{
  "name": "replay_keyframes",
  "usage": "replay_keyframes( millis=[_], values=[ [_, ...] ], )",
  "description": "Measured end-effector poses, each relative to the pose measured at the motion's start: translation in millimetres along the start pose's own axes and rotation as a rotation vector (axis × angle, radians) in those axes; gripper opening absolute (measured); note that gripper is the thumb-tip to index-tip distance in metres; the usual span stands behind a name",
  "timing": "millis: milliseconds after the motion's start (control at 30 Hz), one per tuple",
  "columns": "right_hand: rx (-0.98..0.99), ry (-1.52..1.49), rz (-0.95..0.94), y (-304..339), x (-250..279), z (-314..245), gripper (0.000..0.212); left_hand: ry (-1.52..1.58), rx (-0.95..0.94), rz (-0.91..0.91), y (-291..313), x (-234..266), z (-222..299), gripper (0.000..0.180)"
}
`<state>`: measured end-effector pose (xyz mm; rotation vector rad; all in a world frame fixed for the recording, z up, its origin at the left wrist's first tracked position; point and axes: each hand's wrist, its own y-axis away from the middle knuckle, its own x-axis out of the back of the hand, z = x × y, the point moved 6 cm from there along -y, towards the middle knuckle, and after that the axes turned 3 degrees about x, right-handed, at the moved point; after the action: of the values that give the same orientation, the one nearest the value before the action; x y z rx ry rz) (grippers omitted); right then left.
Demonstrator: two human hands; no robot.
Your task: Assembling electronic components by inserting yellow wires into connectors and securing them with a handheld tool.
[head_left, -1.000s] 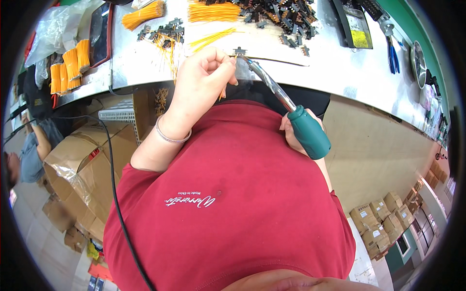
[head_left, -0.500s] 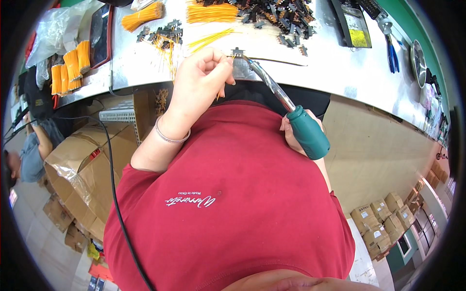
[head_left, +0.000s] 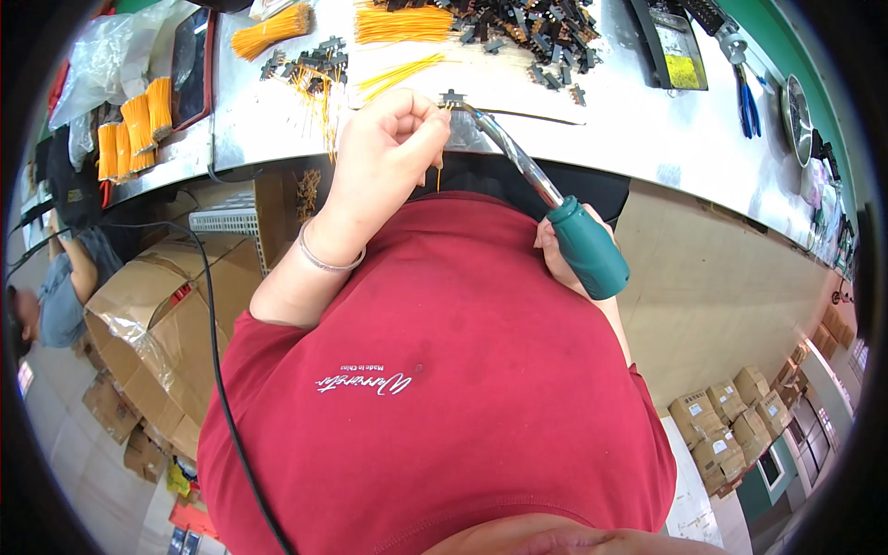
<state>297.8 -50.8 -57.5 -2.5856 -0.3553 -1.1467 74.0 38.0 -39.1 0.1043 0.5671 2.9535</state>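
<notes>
My left hand [head_left: 400,139] is closed in a pinch on a thin yellow wire [head_left: 439,176], whose lower end hangs below the fingers. Just beyond the fingertips, a small black switch [head_left: 452,97] lies at the near edge of a pale board [head_left: 518,100]. In my right hand [head_left: 553,250] is a soldering iron [head_left: 592,250] with a green handle and metal shaft, the hand wrapped round the handle and partly hidden behind it. The iron's tip reaches to the right side of the switch, close to the wire; whether they touch is too small to tell.
Loose yellow wires [head_left: 402,76], a wire bundle [head_left: 273,32] and a heap of black switches [head_left: 546,37] lie on the bench. Switches with wires attached [head_left: 319,69] sit to the left. Blue-handled pliers [head_left: 747,106] lie at right. A black cable [head_left: 217,351] runs down my left side.
My left hand has shifted slightly right and up toward the switch, and the wire end now hangs more upright. The iron's handle has risen a little.
</notes>
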Motion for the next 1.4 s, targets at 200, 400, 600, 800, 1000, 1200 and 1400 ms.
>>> replay_keyframes(
  millis=[200,400,600,800,1000,1200,1400],
  values=[
    [0.039,-0.010,0.008,-1,0,-1,0.023,-0.015,0.022,-0.004,-1,1,-1,0.013],
    [-0.037,-0.064,-0.016,-3,-2,0,0.022,-0.019,0.041,-0.024,-2,2,-1,0.013],
    [-0.016,-0.051,-0.002,-7,-1,-4,0.022,-0.031,0.023,0.001,-1,-1,0,0.015],
    [0.005,-0.059,0.038,-1,1,0,0.022,-0.032,0.026,-0.007,-2,0,-1,0.015],
    [-0.172,-0.186,0.070,-2,12,10,0.014,-0.035,0.028,-0.008,-2,0,-1,0.015],
    [-0.207,-0.345,0.283,-18,39,23,0.007,-0.034,0.055,-0.022,-2,2,1,0.013],
    [-0.139,-0.669,0.420,-41,48,27,0.008,-0.019,0.035,-0.027,-2,1,0,0.012]
  ],
)
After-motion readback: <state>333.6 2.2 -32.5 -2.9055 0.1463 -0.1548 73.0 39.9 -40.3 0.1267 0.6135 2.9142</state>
